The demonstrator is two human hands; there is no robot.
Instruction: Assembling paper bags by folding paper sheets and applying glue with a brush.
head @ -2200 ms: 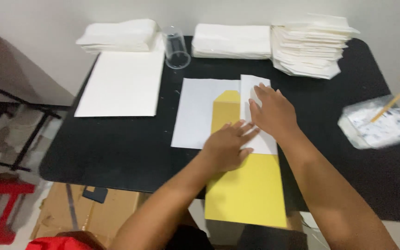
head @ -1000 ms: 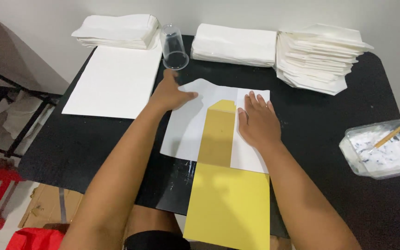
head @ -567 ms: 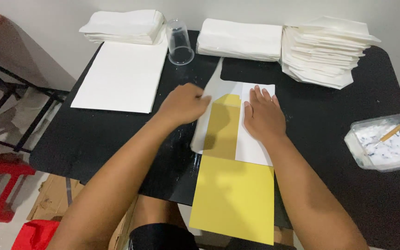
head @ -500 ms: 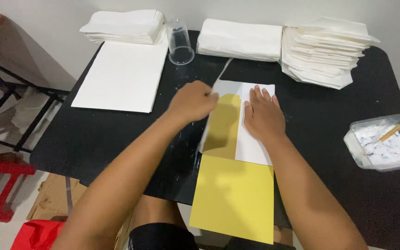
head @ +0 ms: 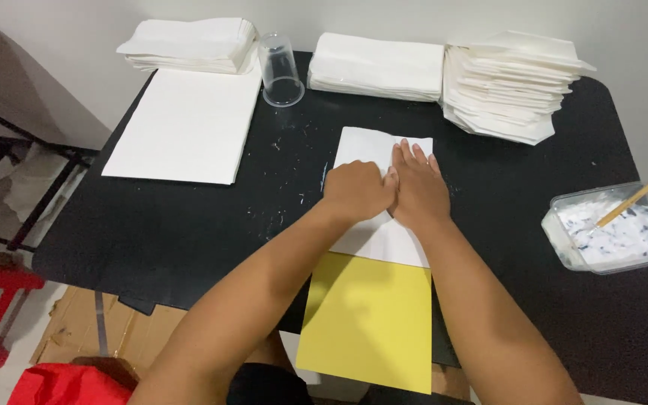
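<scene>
A white sheet of paper (head: 365, 146) lies folded over a yellow card (head: 369, 322) in the middle of the black table (head: 189, 217). My left hand (head: 355, 189) rests on the folded white paper as a loose fist, pressing it down. Beside it, touching it, my right hand (head: 416, 187) lies flat on the same paper with its fingers stretched forward. The yellow card sticks out toward me past the table's front edge.
A flat stack of white sheets (head: 189, 124) lies at the left, with folded white piles (head: 189, 45) (head: 376, 66) (head: 515, 82) along the back. An upturned clear plastic cup (head: 280, 69) stands between them. A clear tub of white paste with a stick (head: 609, 232) sits at the right.
My left hand folded the white sheet's left flap over the yellow card and now presses it beside my right hand. The yellow strip on top is covered.
</scene>
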